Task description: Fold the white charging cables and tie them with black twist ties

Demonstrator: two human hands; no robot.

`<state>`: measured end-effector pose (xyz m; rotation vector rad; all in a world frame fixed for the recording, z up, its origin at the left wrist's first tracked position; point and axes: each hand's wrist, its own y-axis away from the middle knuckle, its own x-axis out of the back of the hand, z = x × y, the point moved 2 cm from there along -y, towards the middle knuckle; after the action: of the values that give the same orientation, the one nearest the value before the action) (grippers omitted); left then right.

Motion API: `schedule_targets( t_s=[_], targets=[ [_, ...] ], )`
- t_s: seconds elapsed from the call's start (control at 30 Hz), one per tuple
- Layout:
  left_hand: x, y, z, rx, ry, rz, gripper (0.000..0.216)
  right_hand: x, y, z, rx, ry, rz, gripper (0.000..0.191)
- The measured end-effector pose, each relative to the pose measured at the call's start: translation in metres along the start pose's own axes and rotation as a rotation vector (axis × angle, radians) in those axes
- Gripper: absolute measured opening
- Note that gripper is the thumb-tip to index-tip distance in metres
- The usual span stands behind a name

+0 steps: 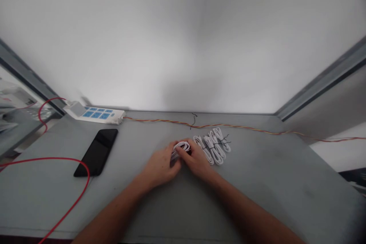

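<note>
Both of my hands meet at the middle of the grey table over one coiled white cable. My left hand curls its fingers around the coil's left side. My right hand pinches the same coil from the right. Just to the right lie three more coiled white cables, side by side, each bound with a thin black twist tie. They lie apart from my hands.
A black phone lies face up at the left. Behind it is a white power strip with blue sockets. A red cable loops across the left. A twisted red-yellow wire runs along the back wall.
</note>
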<state>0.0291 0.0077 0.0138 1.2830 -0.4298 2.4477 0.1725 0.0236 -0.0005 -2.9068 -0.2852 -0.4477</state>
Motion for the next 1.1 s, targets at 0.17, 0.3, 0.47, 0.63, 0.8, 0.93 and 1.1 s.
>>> schedule_targets(
  t_s=[0.17,0.3,0.47,0.63,0.8,0.93,1.1],
  targets=[
    [-0.008,-0.003,-0.005,-0.037,-0.066,0.012,0.05,0.0,-0.003,0.009,-0.078,-0.016,0.047,0.026],
    [-0.015,-0.004,-0.012,0.023,-0.097,-0.014,0.048,0.002,-0.006,0.013,-0.013,0.086,0.068,0.035],
    [-0.009,-0.004,-0.016,0.108,-0.042,0.044,0.047,0.014,-0.012,0.019,0.082,0.478,0.169,0.036],
    [-0.007,-0.005,-0.022,0.124,-0.016,0.12,0.047,0.012,-0.019,0.025,0.04,0.836,0.057,0.055],
    [-0.009,-0.006,-0.023,0.124,0.009,0.135,0.045,0.006,-0.024,0.031,-0.054,0.951,-0.047,0.072],
    [-0.009,-0.007,-0.021,0.144,0.039,0.136,0.046,0.008,-0.023,0.028,-0.052,0.996,-0.085,0.073],
    [-0.004,-0.008,-0.02,0.162,0.093,0.133,0.047,0.019,-0.013,0.007,-0.011,0.973,-0.117,0.042]
  ],
)
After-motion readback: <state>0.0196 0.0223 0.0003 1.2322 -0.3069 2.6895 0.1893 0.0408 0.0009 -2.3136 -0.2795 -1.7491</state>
